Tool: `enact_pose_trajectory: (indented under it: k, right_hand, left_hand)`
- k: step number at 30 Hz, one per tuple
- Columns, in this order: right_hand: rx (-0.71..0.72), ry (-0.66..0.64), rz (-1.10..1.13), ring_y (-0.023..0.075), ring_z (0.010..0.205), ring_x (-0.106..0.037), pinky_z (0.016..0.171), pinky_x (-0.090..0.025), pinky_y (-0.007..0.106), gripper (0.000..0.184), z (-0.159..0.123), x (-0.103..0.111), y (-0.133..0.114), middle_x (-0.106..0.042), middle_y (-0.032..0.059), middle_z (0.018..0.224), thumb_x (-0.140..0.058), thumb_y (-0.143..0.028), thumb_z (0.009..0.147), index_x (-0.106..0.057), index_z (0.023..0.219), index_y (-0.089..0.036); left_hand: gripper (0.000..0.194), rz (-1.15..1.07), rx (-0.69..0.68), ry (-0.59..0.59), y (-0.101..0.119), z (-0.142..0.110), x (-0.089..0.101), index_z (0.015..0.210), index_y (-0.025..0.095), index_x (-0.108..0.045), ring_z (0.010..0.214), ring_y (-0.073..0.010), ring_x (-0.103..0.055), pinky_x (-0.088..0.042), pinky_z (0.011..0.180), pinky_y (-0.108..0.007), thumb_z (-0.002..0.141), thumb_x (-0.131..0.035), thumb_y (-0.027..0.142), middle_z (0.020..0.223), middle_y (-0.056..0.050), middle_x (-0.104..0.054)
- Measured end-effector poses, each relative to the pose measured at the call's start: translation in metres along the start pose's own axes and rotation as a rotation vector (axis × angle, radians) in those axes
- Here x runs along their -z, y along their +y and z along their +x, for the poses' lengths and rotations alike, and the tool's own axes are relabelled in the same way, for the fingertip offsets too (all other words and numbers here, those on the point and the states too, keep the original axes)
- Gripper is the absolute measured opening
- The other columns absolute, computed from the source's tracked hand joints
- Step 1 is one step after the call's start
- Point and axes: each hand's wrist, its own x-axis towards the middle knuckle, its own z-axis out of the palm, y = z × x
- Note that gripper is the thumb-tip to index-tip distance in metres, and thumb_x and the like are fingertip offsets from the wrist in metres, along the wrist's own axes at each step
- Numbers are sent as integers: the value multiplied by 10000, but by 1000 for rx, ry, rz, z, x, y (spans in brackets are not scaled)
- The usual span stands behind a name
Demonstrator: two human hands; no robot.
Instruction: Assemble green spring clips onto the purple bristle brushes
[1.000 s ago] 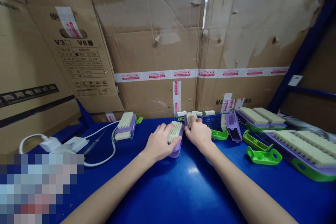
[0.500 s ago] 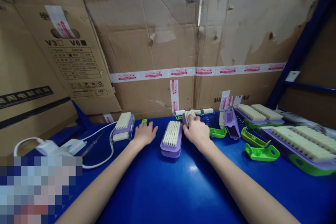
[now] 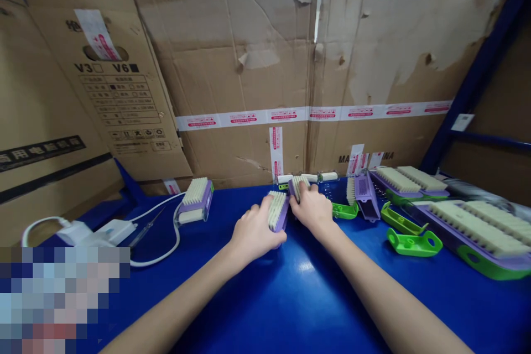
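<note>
My left hand is wrapped over a purple brush with cream bristles lying on the blue table. Just to its right, my right hand is closed on a second purple brush near the cardboard wall. The two brushes almost touch. A third purple brush lies alone to the left.
Cardboard boxes wall the back and left. A white charger and cable lie at left. On the right lie green handles, a purple brush body and long trays of brushes. A blue rack post stands at right.
My left hand left the brush, reached out to a small green part at the back left, then came back and gripped the brush again. My right hand stayed put.
</note>
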Motion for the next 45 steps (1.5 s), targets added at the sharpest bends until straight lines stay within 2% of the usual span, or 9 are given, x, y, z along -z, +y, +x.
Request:
enact_pose_trajectory:
  k: [3,5,10,15,19,30,38,43,45]
  right_hand:
    - [-12,-19,1,296,794,-661,607,-493,364,372,1,-1,1,-565,132,975,-388,-413,860,-473,1136,-178]
    - [-19,-20,-6,287,795,-660,614,-492,357,358,2,-1,1,-564,131,970,-386,-387,864,-467,1143,-177]
    - [-24,-22,-18,281,797,-656,619,-488,352,346,1,-2,1,-565,127,943,-379,-367,870,-465,1142,-171]
    - [-11,-16,-27,274,791,-655,599,-484,338,343,1,-2,1,-557,126,961,-375,-360,870,-463,1147,-178]
    - [-5,2,-32,276,787,-653,601,-481,338,341,1,-4,2,-556,122,960,-370,-362,872,-466,1141,-177]
    - [-12,-34,-23,278,804,-648,618,-478,347,356,0,-1,2,-549,132,968,-362,-372,876,-458,1153,-171]
    - [-18,-35,-16,269,789,-651,621,-479,340,375,1,-1,1,-546,132,973,-374,-365,872,-457,1183,-173]
    - [-82,68,19,227,699,-643,596,-473,340,504,4,3,3,-517,127,1044,-351,-378,882,-298,1362,-234]
    - [-116,132,34,207,697,-633,594,-466,327,503,6,6,5,-476,135,1116,-337,-391,887,-305,1370,-252]
  left_hand:
    - [658,-235,71,16,-18,10,11,1266,255,-409,902,-262,-640,-474,730,-318,655,-592,416,1053,-80,-646]
    - [632,-267,114,86,-33,19,22,1250,255,-417,907,-252,-637,-468,739,-311,671,-585,445,1060,-73,-647]
    - [745,43,250,262,-66,42,36,1346,214,-303,1001,-331,-592,-437,791,-383,700,-547,494,1137,-154,-597]
    - [677,322,334,220,-85,52,21,1326,153,-350,999,-369,-567,-392,817,-435,751,-461,491,1064,-202,-602]
    - [632,463,311,240,-89,51,15,1254,139,-453,1047,-411,-501,-355,820,-466,751,-435,521,1019,-217,-617]
    - [715,421,350,152,-99,52,28,1304,179,-418,1115,-427,-439,-329,842,-523,718,-433,587,1135,-221,-582]
    - [650,525,365,229,-93,50,18,1179,126,-507,1068,-417,-460,-309,839,-514,777,-359,614,1050,-242,-599]
    - [628,573,211,380,-78,43,20,1192,83,-497,1063,-405,-451,-313,842,-477,847,-282,562,1114,-254,-536]
    - [521,572,51,326,-66,37,19,1169,115,-523,1056,-363,-466,-316,856,-445,887,-258,464,1091,-216,-551]
